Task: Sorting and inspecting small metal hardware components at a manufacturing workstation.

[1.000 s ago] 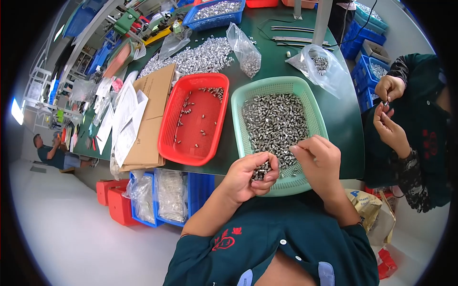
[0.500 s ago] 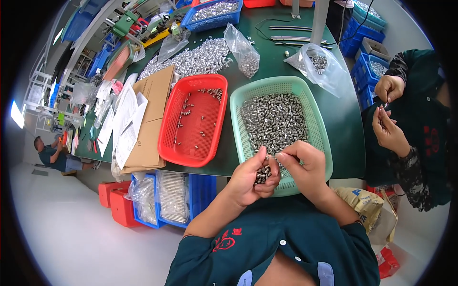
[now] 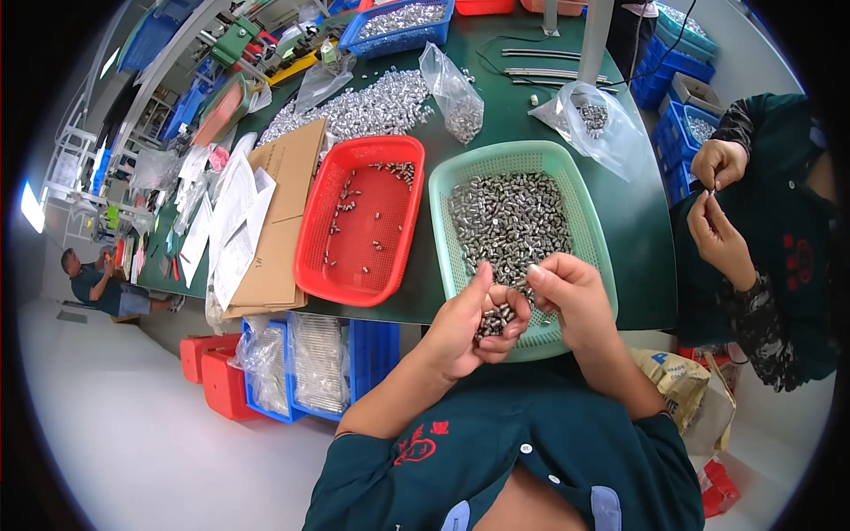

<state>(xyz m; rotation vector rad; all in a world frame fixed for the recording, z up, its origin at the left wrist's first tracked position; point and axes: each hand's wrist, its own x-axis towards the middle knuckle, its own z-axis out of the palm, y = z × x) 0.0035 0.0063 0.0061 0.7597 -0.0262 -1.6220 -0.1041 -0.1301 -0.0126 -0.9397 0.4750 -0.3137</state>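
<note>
My left hand (image 3: 460, 329) is cupped palm up over the near edge of a light green plastic basket (image 3: 596, 221). Its curled fingers hold a clump of small metal cylinders (image 3: 495, 320), thumb raised. Just right of it, my right hand (image 3: 577, 301) has thumb and forefinger pinched together; anything between them is too small to make out. Beneath both hands, the green basket holds a heap of similar metal cylinders (image 3: 512, 217). Left of it stands a red plastic basket (image 3: 354, 270) with a few scattered pieces along its far and left sides.
Cardboard (image 3: 282, 199) and papers (image 3: 237, 234) lie left of the red basket. Farther back are a pile of shiny parts (image 3: 381, 106), clear bags (image 3: 460, 115) and a blue basket (image 3: 398, 34). At right, a co-worker's hands (image 3: 722, 199) hold a small part. Blue crates (image 3: 376, 354) stand below.
My right hand has drawn slightly right, away from my left fingers, so a gap now shows between them. My left hand stays cupped around the metal cylinders.
</note>
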